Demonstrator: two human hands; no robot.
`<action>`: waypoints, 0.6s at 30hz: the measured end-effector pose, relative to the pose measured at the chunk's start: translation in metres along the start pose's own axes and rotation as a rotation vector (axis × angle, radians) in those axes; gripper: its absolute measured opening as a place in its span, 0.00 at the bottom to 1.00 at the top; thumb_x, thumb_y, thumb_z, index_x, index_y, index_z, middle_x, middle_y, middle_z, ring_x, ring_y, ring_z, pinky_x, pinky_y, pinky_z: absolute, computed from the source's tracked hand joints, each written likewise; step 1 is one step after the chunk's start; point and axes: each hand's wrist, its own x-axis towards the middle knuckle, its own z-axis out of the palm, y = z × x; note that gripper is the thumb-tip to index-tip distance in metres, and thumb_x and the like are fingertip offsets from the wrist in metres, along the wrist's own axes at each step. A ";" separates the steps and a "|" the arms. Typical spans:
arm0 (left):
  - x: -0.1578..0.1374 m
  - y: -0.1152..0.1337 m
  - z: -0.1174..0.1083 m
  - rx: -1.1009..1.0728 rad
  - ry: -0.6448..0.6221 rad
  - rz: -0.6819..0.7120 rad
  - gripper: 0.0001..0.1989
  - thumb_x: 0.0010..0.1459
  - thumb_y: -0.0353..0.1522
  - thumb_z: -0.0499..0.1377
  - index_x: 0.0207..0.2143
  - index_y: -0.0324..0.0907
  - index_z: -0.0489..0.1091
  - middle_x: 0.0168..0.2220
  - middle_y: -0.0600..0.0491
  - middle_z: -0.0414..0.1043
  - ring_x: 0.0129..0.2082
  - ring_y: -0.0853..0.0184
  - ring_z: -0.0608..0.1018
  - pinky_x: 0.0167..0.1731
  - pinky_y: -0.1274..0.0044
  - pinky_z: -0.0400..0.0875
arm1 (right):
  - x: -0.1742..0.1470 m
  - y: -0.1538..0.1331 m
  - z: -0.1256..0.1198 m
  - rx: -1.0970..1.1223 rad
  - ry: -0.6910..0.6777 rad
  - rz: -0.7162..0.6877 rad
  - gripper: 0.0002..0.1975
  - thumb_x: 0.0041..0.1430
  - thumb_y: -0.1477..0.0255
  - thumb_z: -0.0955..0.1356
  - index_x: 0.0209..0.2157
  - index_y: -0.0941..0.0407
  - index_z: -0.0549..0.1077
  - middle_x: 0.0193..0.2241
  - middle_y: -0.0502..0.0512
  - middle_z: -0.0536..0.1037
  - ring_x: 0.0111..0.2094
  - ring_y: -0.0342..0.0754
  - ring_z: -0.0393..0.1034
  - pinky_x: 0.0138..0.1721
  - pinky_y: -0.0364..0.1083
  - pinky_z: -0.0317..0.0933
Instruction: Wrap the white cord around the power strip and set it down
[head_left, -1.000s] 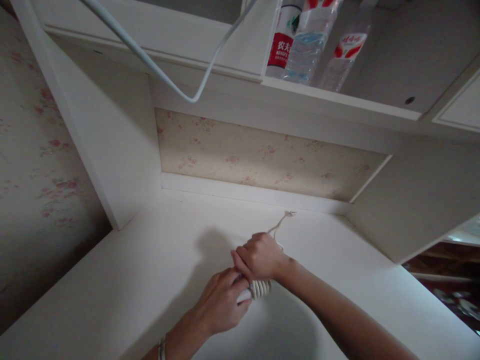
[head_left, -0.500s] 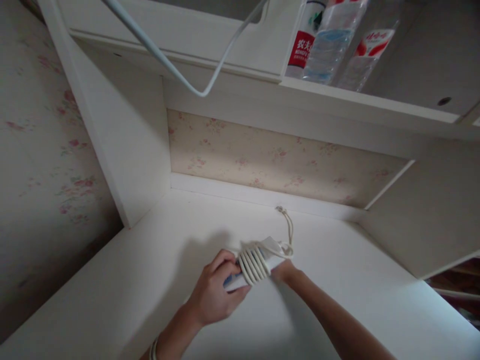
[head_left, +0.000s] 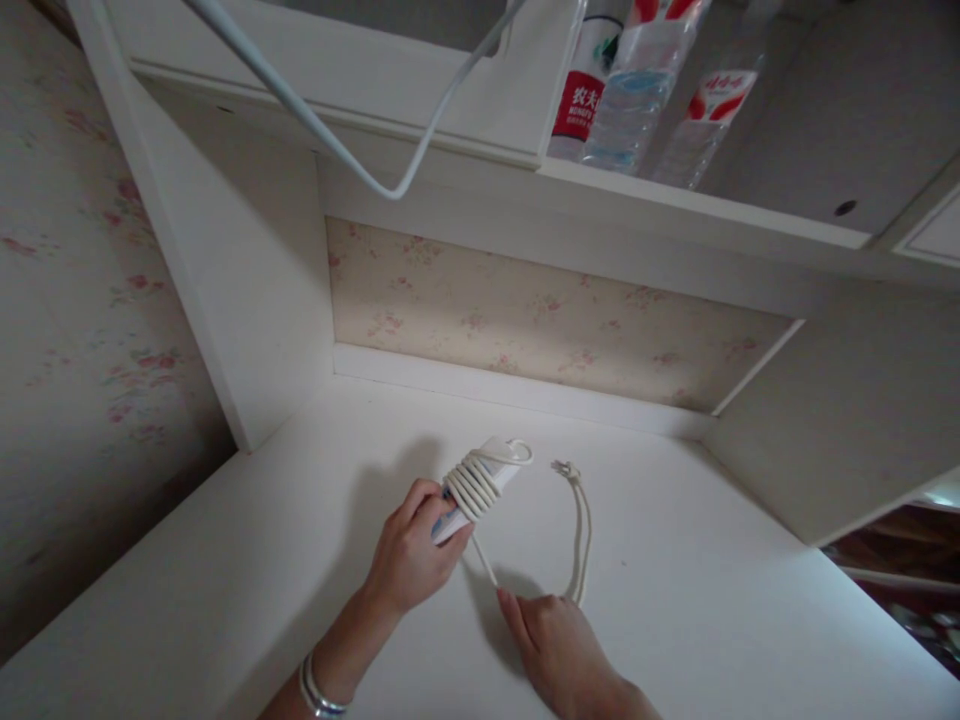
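My left hand [head_left: 416, 548] is closed around the near end of a white and blue power strip [head_left: 452, 526], which is tilted above the desktop. Several turns of its cream cord [head_left: 472, 485] wrap its middle, and a small loop sticks out at the far end. In my right hand [head_left: 559, 640], lower and to the right, a stretch of cord is pinched; it runs taut from the underside of the coils. Beyond that hand the cord's doubled tail curves up to a plug [head_left: 562, 468] with metal prongs.
The white desktop [head_left: 285, 560] lies under both hands, with a side panel [head_left: 259, 300] at left. Overhead, a shelf [head_left: 697, 215] holds several plastic bottles [head_left: 630, 100]. A thick pale cable [head_left: 337, 150] hangs in a bend in front of the shelf unit.
My right hand has come from behind the power strip down toward me, drawing the cord taut. The strip has shifted left in my left hand, and the plug sits lower in view.
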 end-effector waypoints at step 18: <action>-0.022 0.021 0.011 0.053 -0.533 0.182 0.12 0.51 0.30 0.61 0.41 0.45 0.68 0.46 0.49 0.65 0.44 0.60 0.72 0.45 0.68 0.72 | 0.055 -0.008 -0.097 -0.258 0.455 -0.612 0.22 0.64 0.69 0.60 0.17 0.57 0.70 0.13 0.50 0.72 0.15 0.40 0.59 0.25 0.45 0.42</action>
